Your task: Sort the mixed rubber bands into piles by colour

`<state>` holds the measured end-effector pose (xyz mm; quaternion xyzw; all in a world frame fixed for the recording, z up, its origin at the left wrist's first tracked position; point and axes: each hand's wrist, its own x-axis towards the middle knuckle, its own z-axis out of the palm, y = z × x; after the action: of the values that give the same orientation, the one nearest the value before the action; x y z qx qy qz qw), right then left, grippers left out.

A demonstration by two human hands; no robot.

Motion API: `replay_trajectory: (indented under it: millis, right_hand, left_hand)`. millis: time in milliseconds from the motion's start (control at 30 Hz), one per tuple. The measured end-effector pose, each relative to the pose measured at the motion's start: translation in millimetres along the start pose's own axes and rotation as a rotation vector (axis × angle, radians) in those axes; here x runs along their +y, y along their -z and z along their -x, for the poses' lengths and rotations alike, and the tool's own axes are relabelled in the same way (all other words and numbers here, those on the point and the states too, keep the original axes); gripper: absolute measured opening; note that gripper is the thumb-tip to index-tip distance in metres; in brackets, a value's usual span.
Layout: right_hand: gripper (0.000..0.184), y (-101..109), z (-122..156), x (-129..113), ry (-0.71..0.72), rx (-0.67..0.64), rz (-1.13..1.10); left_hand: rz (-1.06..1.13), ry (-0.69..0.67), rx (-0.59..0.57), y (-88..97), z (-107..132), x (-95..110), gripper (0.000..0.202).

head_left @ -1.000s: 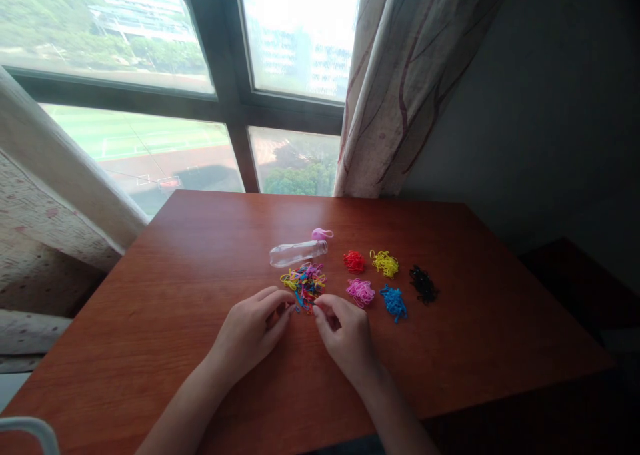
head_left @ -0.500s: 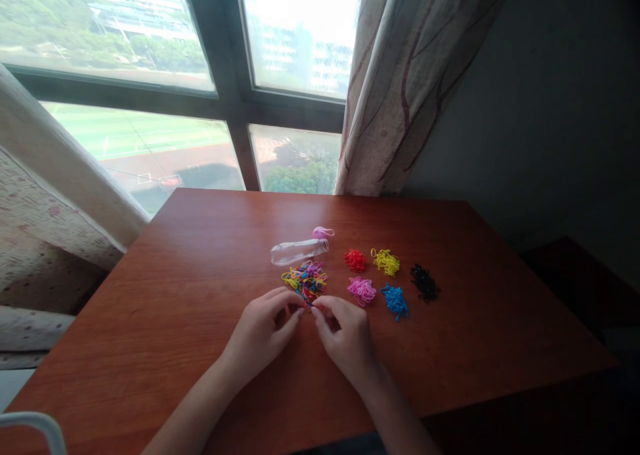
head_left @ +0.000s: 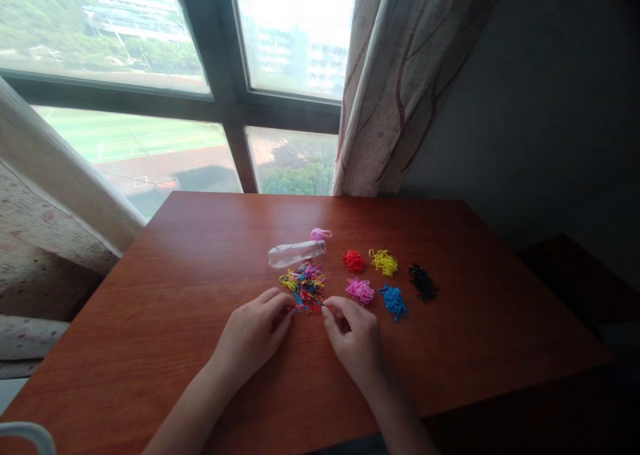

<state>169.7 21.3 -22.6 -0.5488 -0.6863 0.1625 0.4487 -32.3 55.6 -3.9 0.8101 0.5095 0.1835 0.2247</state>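
A mixed pile of small coloured rubber bands (head_left: pixel 304 284) lies on the wooden table (head_left: pixel 175 295). My left hand (head_left: pixel 253 332) rests at the pile's near edge, fingers curled and pinched on bands I can barely see. My right hand (head_left: pixel 355 338) is beside it, thumb and forefinger pinching a band at the pile's right edge. Sorted heaps lie to the right: red (head_left: pixel 353 261), yellow (head_left: pixel 384 262), pink (head_left: pixel 360 290), blue (head_left: pixel 393 301) and black (head_left: pixel 423 283).
A clear plastic bottle (head_left: pixel 296 253) lies on its side behind the mixed pile, its pink cap (head_left: pixel 320 233) beside the neck. Curtains (head_left: pixel 400 82) hang at the window beyond the table. A white curved rail (head_left: pixel 25 434) shows at the bottom left.
My right hand has drawn slightly right and away from my left hand, pulling at a band from the pile. The left hand stays put.
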Motion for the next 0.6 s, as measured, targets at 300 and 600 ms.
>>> replay_trajectory:
  millis: [300,600]
  right_hand:
    - [0.019,88.5,4.3,56.4,-0.023,0.234,0.376]
    - [0.041,148.1,12.8,132.2,-0.308,0.294,0.628]
  left_hand:
    - [-0.057,-0.013,-0.061,0.4,0.3,0.8,0.02]
    - [-0.074,-0.017,-0.058,-0.6,0.1,-1.4,0.02]
